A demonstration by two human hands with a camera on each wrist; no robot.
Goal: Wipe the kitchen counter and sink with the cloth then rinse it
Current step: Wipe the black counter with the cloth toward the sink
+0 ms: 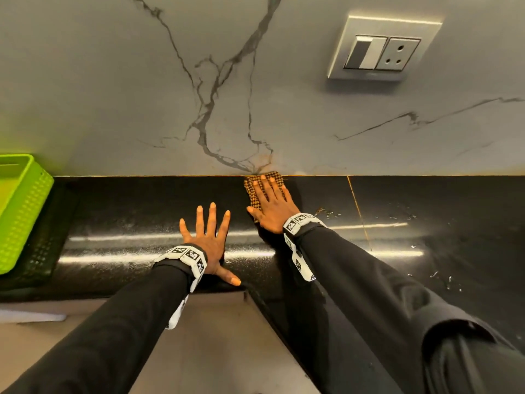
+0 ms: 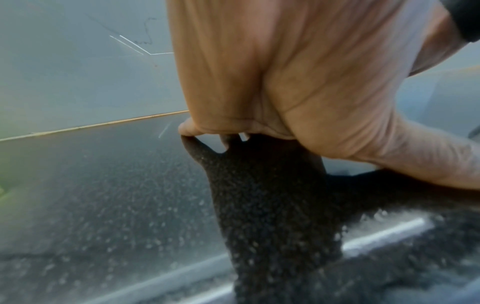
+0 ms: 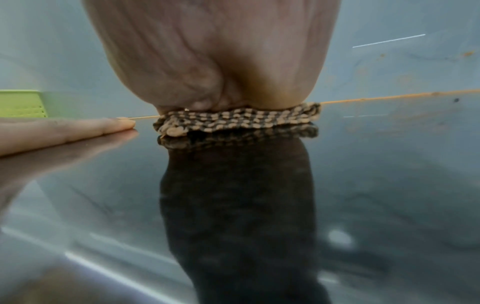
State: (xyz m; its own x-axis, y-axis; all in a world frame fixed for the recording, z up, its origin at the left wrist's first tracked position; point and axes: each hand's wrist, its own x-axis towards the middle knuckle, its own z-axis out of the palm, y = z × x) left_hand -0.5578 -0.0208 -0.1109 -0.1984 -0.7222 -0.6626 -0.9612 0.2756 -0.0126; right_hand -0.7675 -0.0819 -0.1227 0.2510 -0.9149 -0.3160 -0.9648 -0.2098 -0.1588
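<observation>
The cloth (image 1: 262, 185), woven in tan and black checks, is laid flat on the black surface (image 1: 136, 211) at its far edge, where its far end touches the foot of the wall (image 1: 113, 95). It is pressed down by the right hand (image 1: 271, 207), whose fingers are stretched straight and spread over it; nothing is gripped, and the weave is seen past the fingertips and to the left of the hand. In the right wrist view the cloth (image 3: 233, 121) is seen squeezed flat under the right hand (image 3: 207, 61), with its mirror image in the glossy stone below.

The left hand (image 1: 208, 237) is laid flat on the bare surface just beside and nearer than the right one, with its fingers spread and straight and its thumb pointed towards the front edge. Nothing is held by it. In the left wrist view the left hand (image 2: 285, 82) is seen with fingertips on the speckled surface (image 2: 103, 195).

Water drops (image 1: 329, 213) are scattered on the surface to the right of the cloth. A green basket (image 1: 20, 206) is stood at the far left on the surface. A socket plate (image 1: 383, 48) is fixed on the grey veined wall, up and to the right. Both arms are covered by black sleeves (image 1: 369, 280), and bands with printed markers (image 1: 187, 255) are worn at the wrists.
</observation>
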